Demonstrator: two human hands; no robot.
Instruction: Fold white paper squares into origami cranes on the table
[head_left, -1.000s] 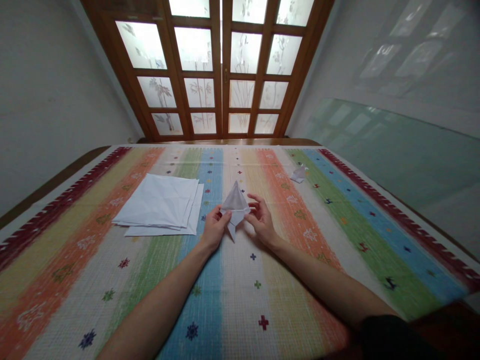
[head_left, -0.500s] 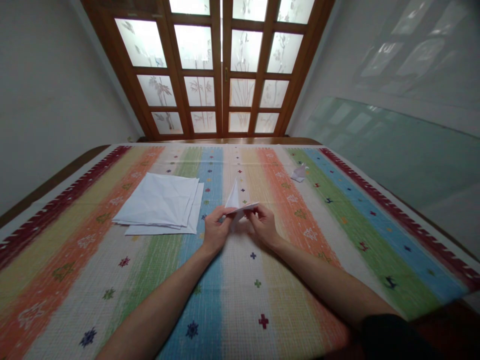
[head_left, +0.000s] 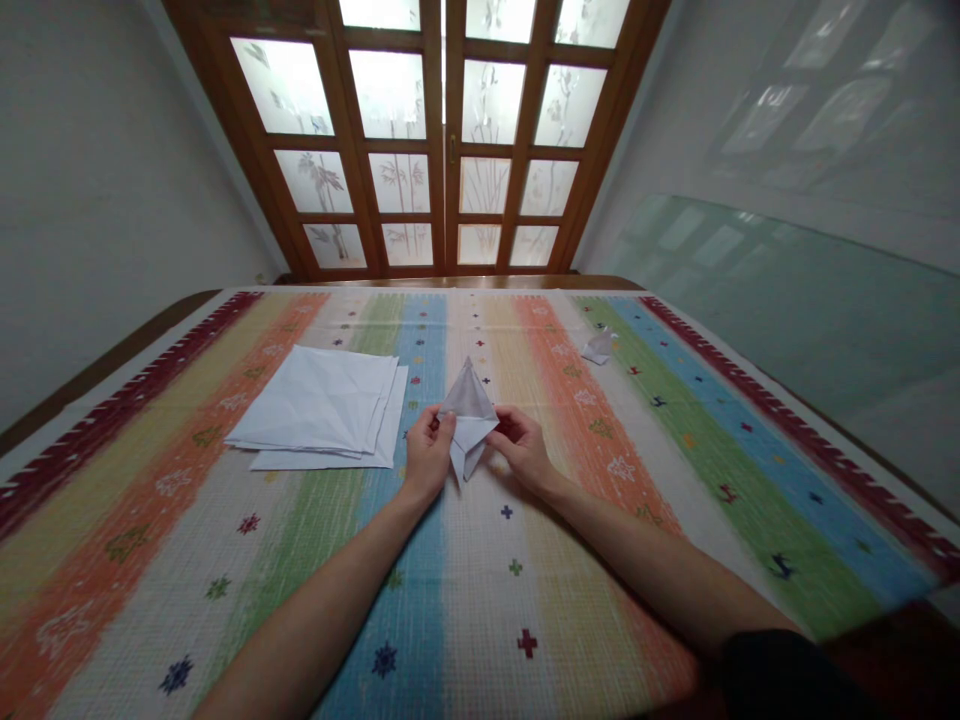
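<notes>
A piece of folded white paper (head_left: pixel 469 425) is held up over the middle of the tablecloth. It has a kite-like shape, with one point away from me and two narrow points toward me. My left hand (head_left: pixel 429 450) pinches its left corner, the thumb lying on top. At the right corner, my right hand (head_left: pixel 521 447) grips the edge between thumb and fingers. To the left of my hands lies a stack of white paper sheets (head_left: pixel 319 405), creased and loosely squared.
A small folded paper figure (head_left: pixel 598 346) sits at the far right of the striped tablecloth (head_left: pixel 480 600). Beyond the table stands a wooden door (head_left: pixel 446 200) with frosted panes. A pale glass panel (head_left: pixel 780 320) leans along the right wall.
The folded paper has been turned from nearly edge-on to face me, its near points now showing. My fingers have shifted to its left and right corners.
</notes>
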